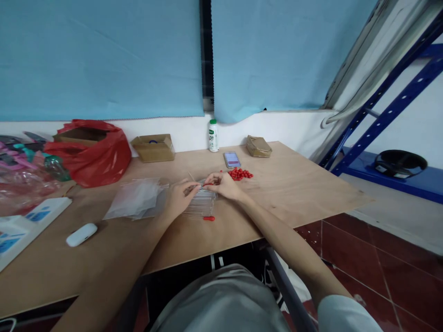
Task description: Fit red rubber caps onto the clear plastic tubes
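My left hand (179, 197) and my right hand (226, 185) meet over the middle of the table, fingertips nearly touching. The fingers of my right hand pinch a small red rubber bulb (208, 184). Between my left thumb and fingers is a thin glass dropper tube, mostly hidden by the fingers. Beneath both hands lies a row of clear, thin glass tubes (200, 205). One loose red bulb (209, 218) rests at the near end of that row. Just past my right hand sits a pile of red rubber bulbs (242, 174).
Clear plastic bags (133, 198) lie left of the tubes. Behind stand a phone (232, 160), a white bottle (213, 137), a cardboard box (154, 150) and a brown packet (259, 146). Leftward are a red bag (104, 159), a white case (81, 234) and a power strip (41, 216).
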Demonstrator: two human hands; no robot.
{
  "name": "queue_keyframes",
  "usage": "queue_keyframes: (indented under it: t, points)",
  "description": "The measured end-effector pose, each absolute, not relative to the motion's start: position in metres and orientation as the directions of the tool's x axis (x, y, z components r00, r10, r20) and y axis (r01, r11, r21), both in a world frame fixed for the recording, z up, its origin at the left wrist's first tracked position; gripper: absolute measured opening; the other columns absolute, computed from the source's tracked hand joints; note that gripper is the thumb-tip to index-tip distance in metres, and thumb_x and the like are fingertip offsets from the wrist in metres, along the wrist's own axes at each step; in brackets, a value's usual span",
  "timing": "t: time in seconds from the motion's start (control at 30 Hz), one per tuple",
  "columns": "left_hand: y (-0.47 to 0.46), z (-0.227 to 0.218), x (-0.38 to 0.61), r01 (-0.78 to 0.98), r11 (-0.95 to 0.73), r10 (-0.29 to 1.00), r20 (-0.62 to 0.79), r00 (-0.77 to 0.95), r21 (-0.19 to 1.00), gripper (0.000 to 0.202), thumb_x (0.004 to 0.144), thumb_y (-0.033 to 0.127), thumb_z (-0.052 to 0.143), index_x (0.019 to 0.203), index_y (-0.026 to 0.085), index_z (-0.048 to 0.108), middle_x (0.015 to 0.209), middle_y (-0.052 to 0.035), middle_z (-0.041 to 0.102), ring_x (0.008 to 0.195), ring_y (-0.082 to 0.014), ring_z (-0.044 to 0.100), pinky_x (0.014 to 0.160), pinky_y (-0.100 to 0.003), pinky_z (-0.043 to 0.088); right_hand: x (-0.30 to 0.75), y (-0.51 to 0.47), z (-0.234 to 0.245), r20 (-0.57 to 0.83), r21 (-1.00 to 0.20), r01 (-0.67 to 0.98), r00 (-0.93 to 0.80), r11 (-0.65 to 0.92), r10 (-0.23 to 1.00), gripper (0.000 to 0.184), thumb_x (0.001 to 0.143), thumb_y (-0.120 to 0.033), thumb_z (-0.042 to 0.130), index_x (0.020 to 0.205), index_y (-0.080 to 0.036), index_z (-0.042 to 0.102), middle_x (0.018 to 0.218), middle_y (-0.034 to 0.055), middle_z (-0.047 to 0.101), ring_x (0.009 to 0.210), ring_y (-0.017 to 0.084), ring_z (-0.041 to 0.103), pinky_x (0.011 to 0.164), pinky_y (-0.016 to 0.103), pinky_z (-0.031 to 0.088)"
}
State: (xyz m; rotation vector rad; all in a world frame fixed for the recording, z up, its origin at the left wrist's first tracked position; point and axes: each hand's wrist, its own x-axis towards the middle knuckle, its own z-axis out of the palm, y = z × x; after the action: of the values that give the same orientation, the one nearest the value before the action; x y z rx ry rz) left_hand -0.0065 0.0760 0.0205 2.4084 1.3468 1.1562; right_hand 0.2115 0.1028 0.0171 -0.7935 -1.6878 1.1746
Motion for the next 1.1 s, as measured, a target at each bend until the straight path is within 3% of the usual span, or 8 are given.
queue_keyframes:
  t: [0.27, 0.47, 0.67, 0.87, 1.1]
  points:
    - [0.073, 0.020, -0.006, 0.636, -0.574, 0.798, 0.526, 0.294, 0.515, 0.032, 0.101, 0.045, 0.052, 0.106, 0.023, 0.075, 0.094, -0.0029, 0.075, 0.075, -0.0155, 0.063, 0.069, -0.027, 0.045, 0.211, 0.100, 0.021, 0.319, -0.944, -0.053, -0.406, 0.326, 0.856, 0.037, 0.076, -0.045, 0.083, 0.089, -0.016, 0.065, 0.067, -0.0027, 0.063, 0.059, 0.010, 0.055, 0.058, 0.022, 0.044]
    - [0.072, 0.020, -0.005, 0.615, -0.571, 0.804, 0.524, 0.282, 0.544, 0.033, 0.101, 0.046, 0.052, 0.106, 0.022, 0.074, 0.096, -0.0044, 0.076, 0.077, -0.0167, 0.064, 0.071, -0.027, 0.047, 0.211, 0.100, 0.022, 0.324, -0.944, -0.057, -0.345, 0.325, 0.881, 0.040, 0.076, -0.050, 0.082, 0.091, -0.017, 0.063, 0.072, -0.0022, 0.063, 0.062, 0.011, 0.055, 0.059, 0.023, 0.045]
    - [0.072, 0.014, -0.004, 0.608, -0.547, 0.822, 0.505, 0.262, 0.575, 0.035, 0.102, 0.047, 0.050, 0.105, 0.022, 0.074, 0.089, -0.0031, 0.075, 0.072, -0.0151, 0.063, 0.067, -0.025, 0.045, 0.210, 0.095, 0.025, 0.332, -0.939, -0.038, -0.350, 0.341, 0.876, 0.036, 0.070, -0.041, 0.087, 0.086, -0.015, 0.068, 0.081, 0.0019, 0.071, 0.069, 0.012, 0.060, 0.066, 0.024, 0.048]
    - [0.073, 0.014, -0.005, 0.585, -0.550, 0.823, 0.505, 0.259, 0.596, 0.038, 0.102, 0.050, 0.051, 0.104, 0.021, 0.074, 0.089, -0.0043, 0.074, 0.074, -0.0154, 0.064, 0.069, -0.025, 0.046, 0.213, 0.097, 0.022, 0.315, -0.947, -0.067, -0.401, 0.315, 0.861, 0.031, 0.075, -0.030, 0.082, 0.098, -0.015, 0.069, 0.087, 0.0035, 0.074, 0.075, 0.013, 0.066, 0.072, 0.025, 0.051]
    - [0.072, 0.017, -0.004, 0.612, -0.572, 0.806, 0.515, 0.293, 0.547, 0.038, 0.102, 0.049, 0.050, 0.100, 0.021, 0.076, 0.087, -0.0037, 0.073, 0.073, -0.0156, 0.062, 0.068, -0.026, 0.044, 0.212, 0.100, 0.015, 0.363, -0.899, 0.081, -0.409, 0.430, 0.837, 0.026, 0.080, -0.034, 0.079, 0.095, -0.014, 0.073, 0.090, 0.0054, 0.076, 0.080, 0.016, 0.069, 0.078, 0.028, 0.053]
